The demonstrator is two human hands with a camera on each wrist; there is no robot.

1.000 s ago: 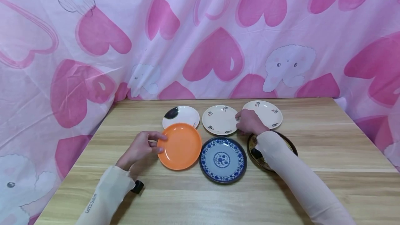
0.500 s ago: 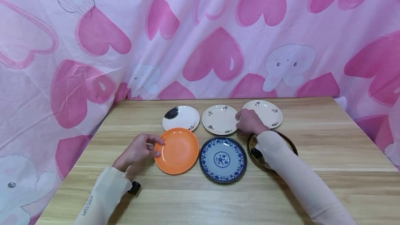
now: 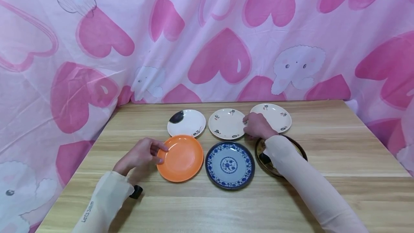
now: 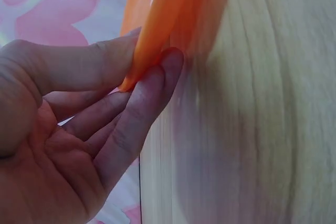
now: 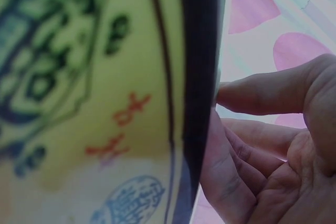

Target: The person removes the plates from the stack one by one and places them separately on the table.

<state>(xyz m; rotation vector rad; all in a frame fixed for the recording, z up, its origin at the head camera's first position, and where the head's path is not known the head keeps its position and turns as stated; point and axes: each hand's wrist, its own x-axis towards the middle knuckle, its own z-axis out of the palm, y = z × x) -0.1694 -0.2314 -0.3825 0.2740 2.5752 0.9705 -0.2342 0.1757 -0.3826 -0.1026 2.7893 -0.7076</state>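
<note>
My left hand (image 3: 142, 154) pinches the left rim of an orange plate (image 3: 180, 158). In the left wrist view the thumb lies on one face of this orange rim (image 4: 152, 30), with fingers on the other. My right hand (image 3: 258, 126) reaches over a dark-rimmed brown plate (image 3: 300, 150) and pinches the right rim of a cream plate (image 3: 226, 123) in the back middle. In the right wrist view, the brown plate's patterned face (image 5: 121, 103) fills the left side and partly hides the pinch; the right fingers (image 5: 268, 95) show beyond it.
A white plate with a black patch (image 3: 187, 123) lies at the back left, and another cream plate (image 3: 275, 118) at the back right. A blue-patterned plate (image 3: 229, 165) sits front middle. The wooden table (image 3: 207, 211) meets a pink heart-print cloth (image 3: 220, 53).
My left hand and the orange plate have moved left and towards me, away from the black-patched white plate that it overlapped. The right hand stays in place.
</note>
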